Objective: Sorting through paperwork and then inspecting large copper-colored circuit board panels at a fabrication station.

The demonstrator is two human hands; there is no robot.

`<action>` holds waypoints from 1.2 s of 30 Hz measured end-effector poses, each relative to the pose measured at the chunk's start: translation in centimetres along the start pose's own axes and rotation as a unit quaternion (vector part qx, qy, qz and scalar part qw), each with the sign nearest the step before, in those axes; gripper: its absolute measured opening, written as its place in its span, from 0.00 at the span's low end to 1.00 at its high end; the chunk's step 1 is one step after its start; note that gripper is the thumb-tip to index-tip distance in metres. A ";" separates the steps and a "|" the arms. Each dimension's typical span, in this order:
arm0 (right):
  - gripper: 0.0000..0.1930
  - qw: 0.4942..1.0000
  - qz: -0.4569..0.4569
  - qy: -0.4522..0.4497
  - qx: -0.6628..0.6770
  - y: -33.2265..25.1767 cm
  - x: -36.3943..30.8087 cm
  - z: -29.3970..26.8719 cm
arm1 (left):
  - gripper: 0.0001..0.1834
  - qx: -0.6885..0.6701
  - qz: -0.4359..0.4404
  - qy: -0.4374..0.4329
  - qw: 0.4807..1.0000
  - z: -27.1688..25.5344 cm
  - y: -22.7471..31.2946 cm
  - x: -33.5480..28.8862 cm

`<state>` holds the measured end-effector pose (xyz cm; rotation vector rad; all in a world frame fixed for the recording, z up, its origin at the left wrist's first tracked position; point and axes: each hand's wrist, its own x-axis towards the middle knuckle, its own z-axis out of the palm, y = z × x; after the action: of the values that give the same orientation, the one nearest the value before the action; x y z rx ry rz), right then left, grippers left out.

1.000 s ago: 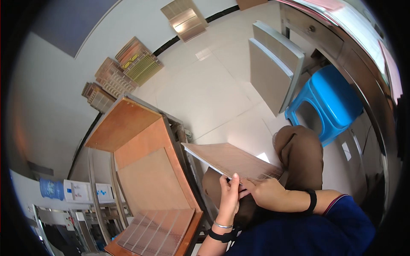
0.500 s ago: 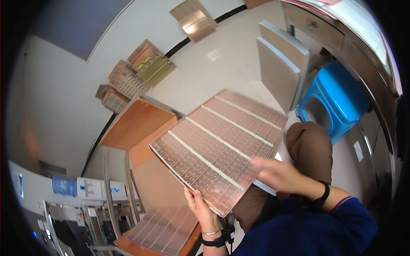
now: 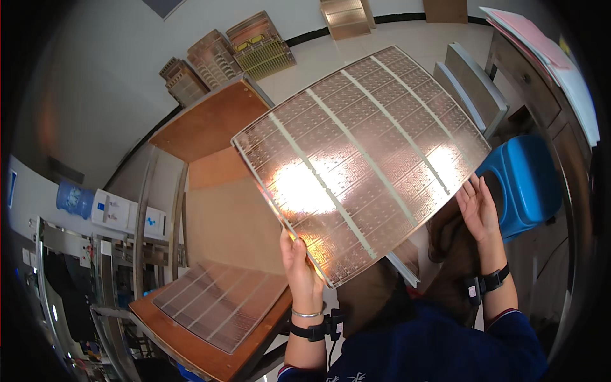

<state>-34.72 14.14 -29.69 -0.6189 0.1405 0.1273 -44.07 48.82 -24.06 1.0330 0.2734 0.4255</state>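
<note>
A large copper-coloured circuit board panel (image 3: 356, 137) is held tilted in front of me, with pale strips across it and bright glare on its face. My left hand (image 3: 299, 258) is closed on its near left edge, thumb on the front. Beside the lower right edge is my right hand (image 3: 477, 207), palm up, fingers stretched out and close against that edge; whether they bear any weight I cannot tell. A similar striped panel (image 3: 219, 305) lies flat on the wooden chair seat (image 3: 254, 350) to the left.
Left of the panel rises the wooden chair back (image 3: 210, 124). Several patterned panels (image 3: 261, 44) lean on the far wall. At the right are a blue plastic stool (image 3: 531, 184), upright grey boards (image 3: 477, 86) and a desk (image 3: 528, 76) with papers. A water dispenser (image 3: 127, 213) stands far left.
The panel has been raised and turned to face me more. My right hand, blurred over its face before, is now at its lower right edge. The left hand keeps its grip.
</note>
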 end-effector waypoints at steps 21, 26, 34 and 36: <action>0.17 0.993 0.003 -0.016 -0.117 -1.3 -1.7 0.9 | 0.23 -0.004 -0.011 -0.003 1.000 -2.9 -1.0 1.5; 0.13 0.997 -0.065 0.035 -0.016 -3.6 -0.7 -4.4 | 0.21 0.017 0.012 -0.004 1.000 -2.8 -0.6 1.1; 0.12 0.991 -0.110 0.072 0.037 -4.9 -1.5 -8.9 | 0.24 0.031 0.016 -0.018 0.999 -2.4 -1.0 0.2; 0.10 0.992 -0.111 0.042 0.051 -5.1 -1.8 -10.3 | 0.26 0.017 0.006 -0.028 0.999 -2.0 -1.0 0.0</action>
<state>-36.60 3.84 -34.76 -0.5340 0.1568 -0.1209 -44.74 49.90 -25.93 1.0786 0.2253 0.4030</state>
